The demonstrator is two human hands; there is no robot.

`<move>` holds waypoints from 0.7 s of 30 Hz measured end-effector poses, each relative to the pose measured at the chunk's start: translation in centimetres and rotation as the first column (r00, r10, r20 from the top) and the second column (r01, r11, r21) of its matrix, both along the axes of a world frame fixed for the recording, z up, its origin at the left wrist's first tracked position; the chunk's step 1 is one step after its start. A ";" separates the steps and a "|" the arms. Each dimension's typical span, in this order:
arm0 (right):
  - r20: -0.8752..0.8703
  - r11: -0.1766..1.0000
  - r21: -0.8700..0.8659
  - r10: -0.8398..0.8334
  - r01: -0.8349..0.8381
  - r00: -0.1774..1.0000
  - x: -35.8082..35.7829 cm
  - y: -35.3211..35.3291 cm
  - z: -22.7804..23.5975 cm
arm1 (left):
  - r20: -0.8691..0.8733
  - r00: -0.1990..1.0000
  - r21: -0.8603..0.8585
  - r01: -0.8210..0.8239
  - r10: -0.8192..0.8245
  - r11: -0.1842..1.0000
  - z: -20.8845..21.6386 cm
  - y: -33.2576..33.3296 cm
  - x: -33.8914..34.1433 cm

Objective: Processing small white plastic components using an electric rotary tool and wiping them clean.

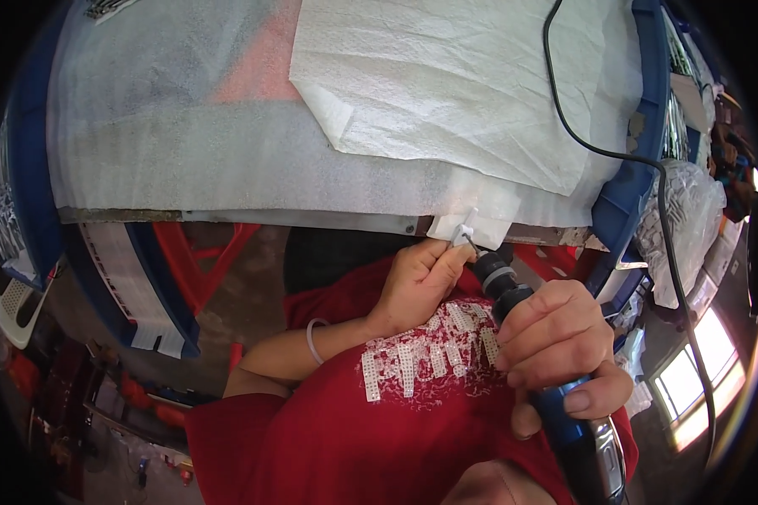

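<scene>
The covered worktable [152, 156] spans the upper frame. Your blue-and-black rotary tool [559, 414] slants through the lower right. Your right hand [564, 345] is wrapped around its body. Your left hand [417, 282], at centre, pinches the small white piece [461, 233] at the worktable's lower edge, near the tool's tip.

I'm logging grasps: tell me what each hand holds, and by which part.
The right hand holds the blue power tool around its body; the left hand pinches a small white piece at its near end.
</scene>
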State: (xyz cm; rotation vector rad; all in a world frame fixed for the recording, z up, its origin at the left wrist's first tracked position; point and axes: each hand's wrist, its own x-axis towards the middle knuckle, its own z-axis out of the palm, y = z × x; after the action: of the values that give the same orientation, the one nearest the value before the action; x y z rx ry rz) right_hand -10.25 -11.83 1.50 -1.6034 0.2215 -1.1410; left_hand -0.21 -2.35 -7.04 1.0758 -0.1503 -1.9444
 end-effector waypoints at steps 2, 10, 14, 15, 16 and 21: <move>0.005 1.000 0.013 -0.010 0.010 1.000 -0.3 0.2 0.3 | 0.012 1.000 -0.013 0.014 -0.014 1.000 0.0 0.1 -0.1; -0.011 1.000 0.029 -0.010 0.010 1.000 -0.7 0.1 0.3 | 0.003 1.000 0.004 0.019 -0.019 1.000 0.0 0.0 -0.2; -0.015 0.999 0.032 -0.003 0.003 1.000 -0.7 -0.1 0.3 | -0.005 1.000 0.017 0.017 -0.017 1.000 0.1 0.0 -0.2; -0.015 1.000 0.031 -0.001 0.002 1.000 -0.7 -0.1 0.3 | -0.006 1.000 0.018 0.019 -0.019 1.000 0.1 -0.1 -0.2; -0.016 0.999 0.032 -0.003 0.003 1.000 -0.7 -0.1 0.3 | -0.005 1.000 0.012 0.018 -0.018 1.000 0.1 -0.1 -0.2; -0.040 1.000 0.028 -0.007 0.008 0.999 -0.4 -0.1 0.1 | 0.018 0.999 0.012 0.028 -0.029 1.000 0.0 -0.2 0.0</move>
State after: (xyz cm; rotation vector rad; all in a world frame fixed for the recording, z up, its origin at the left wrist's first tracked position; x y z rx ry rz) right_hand -10.67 -11.90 1.61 -1.6025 0.2691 -1.1071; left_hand -0.20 -2.52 -7.08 1.1049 -0.1654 -1.9636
